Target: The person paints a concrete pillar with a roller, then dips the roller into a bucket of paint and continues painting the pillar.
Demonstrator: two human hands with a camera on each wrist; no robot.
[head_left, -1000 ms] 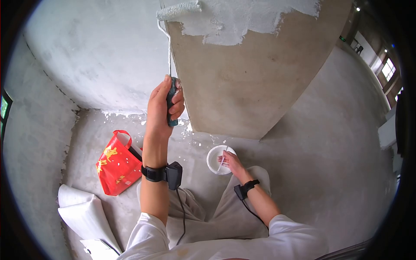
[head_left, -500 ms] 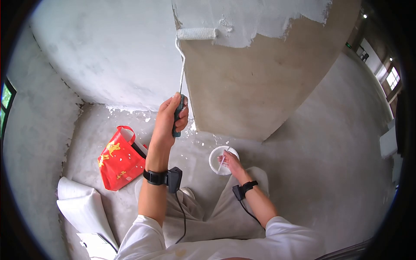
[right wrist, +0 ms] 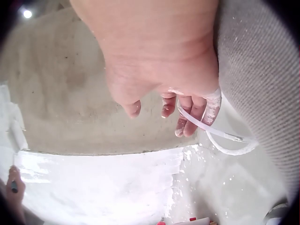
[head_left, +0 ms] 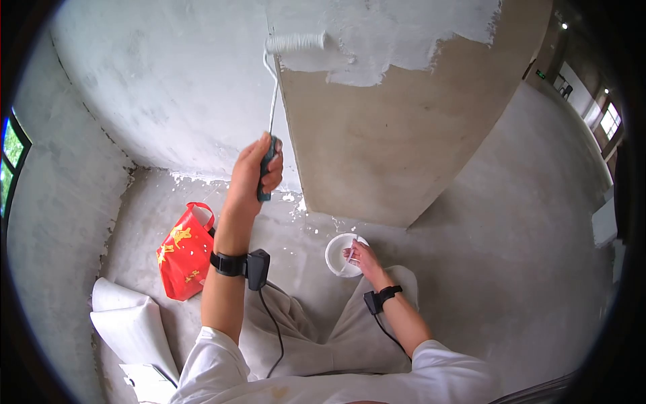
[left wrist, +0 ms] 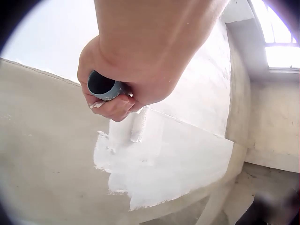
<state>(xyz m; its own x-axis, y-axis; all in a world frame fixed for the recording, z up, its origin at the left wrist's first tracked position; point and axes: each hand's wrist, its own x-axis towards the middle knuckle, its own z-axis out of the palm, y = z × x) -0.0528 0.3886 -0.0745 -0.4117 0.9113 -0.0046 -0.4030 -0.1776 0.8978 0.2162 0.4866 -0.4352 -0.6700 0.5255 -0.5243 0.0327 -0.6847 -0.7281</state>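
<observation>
My left hand (head_left: 252, 175) grips the dark teal handle (head_left: 268, 172) of a paint roller, whose white sleeve (head_left: 296, 43) lies against the wall near its left edge. In the left wrist view the fist of my left hand (left wrist: 124, 77) wraps the handle (left wrist: 105, 88), hiding most of it. Wet white paint (head_left: 363, 64) covers the top of the tan wall face (head_left: 377, 141). My right hand (head_left: 363, 259) is at a white bucket (head_left: 330, 259); in the right wrist view the fingers (right wrist: 194, 110) hook behind its pale handle (right wrist: 206, 125), thumb apart.
A red bag (head_left: 185, 259) stands on the floor to the left, beside a rolled white sheet (head_left: 128, 316). A whitish wall (head_left: 161, 87) adjoins the tan face. White specks dot the floor along the wall base. Grey-trousered legs (head_left: 323, 350) flank the bucket.
The roller has gone down, then slightly back up and left in the head view. White paint now shows below it near the wall's left edge. My right hand remains at the bucket.
</observation>
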